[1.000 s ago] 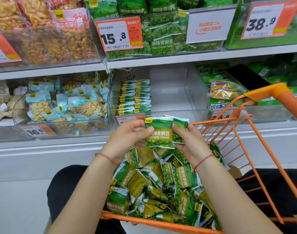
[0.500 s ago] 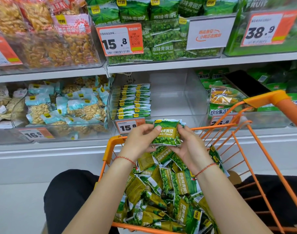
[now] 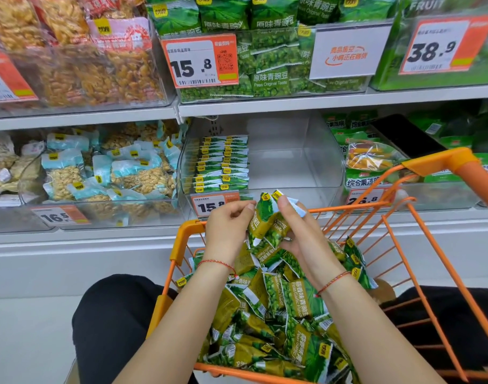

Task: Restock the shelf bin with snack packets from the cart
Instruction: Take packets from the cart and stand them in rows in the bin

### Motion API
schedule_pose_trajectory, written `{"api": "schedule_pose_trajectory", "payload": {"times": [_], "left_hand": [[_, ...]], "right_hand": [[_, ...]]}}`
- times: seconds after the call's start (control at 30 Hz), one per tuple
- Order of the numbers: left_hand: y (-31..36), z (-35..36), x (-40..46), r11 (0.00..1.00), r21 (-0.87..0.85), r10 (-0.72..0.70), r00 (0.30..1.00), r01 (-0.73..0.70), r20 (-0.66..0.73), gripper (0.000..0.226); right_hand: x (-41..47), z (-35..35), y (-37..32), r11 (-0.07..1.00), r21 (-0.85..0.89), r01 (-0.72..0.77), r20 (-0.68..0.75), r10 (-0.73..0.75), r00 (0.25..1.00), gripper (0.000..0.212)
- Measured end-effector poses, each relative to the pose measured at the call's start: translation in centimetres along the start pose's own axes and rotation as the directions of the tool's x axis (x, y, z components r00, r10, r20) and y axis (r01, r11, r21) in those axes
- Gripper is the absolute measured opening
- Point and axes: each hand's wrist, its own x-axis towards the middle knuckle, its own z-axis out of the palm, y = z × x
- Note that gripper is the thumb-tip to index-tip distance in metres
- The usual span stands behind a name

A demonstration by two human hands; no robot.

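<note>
I judged this the gathering step: my left hand (image 3: 228,231) and right hand (image 3: 301,234) both pinched a small stack of packets (image 3: 267,223) above the cart (image 3: 431,167), forearms raised, next move a lift toward 12 o'clock into the mostly empty bin (image 3: 306,162).

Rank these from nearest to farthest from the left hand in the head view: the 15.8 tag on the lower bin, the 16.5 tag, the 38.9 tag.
From the left hand:
1. Lower 15.8 tag, just above it on the clear bin's front.
2. 16.5 tag, far left, same shelf.
3. 38.9 tag, upper shelf, far right.
</note>
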Motion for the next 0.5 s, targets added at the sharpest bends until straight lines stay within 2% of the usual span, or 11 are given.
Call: {"api": "schedule_pose_trajectory", "payload": {"times": [0.17, 0.2, 0.27, 0.3, 0.4, 0.5], "left_hand": [[-0.3, 0.4, 0.2, 1.0, 0.01, 0.014, 0.991, -0.013, -0.136, 0.021], [-0.4, 0.3, 0.3, 1.0, 0.005, 0.01, 0.988, -0.009, -0.153, 0.021], [-0.7, 0.2, 0.6, 0.999, -0.031, -0.023, 0.98, 0.018, -0.196, 0.023], [-0.9, 0.1, 0.8, 0.997, -0.067, -0.045, 0.975, 0.031, -0.216, 0.023], [-1.2, -0.1, 0.9, 0.995, -0.098, -0.057, 0.962, 0.032, -0.268, 0.022], [-1.2, -0.2, 0.8, 0.998, -0.052, 0.015, 0.94, -0.035, -0.341, 0.017]], "right_hand": [[-0.2, 0.2, 0.1, 0.995, -0.092, 0.03, 0.113, -0.019, 0.993, 0.072], [-0.1, 0.2, 0.1, 0.996, -0.08, 0.028, 0.127, -0.018, 0.992, 0.068], [-0.1, 0.1, -0.1, 0.999, 0.048, 0.001, 0.119, -0.007, 0.993, 0.051], [0.1, 0.1, -0.1, 0.995, 0.104, -0.008, 0.122, -0.005, 0.993, 0.049], [0.0, 0.1, -0.1, 0.992, 0.128, -0.008, 0.163, -0.013, 0.987, 0.051], [0.0, 0.1, -0.1, 0.994, 0.111, -0.015, 0.173, -0.004, 0.985, 0.043]]}}
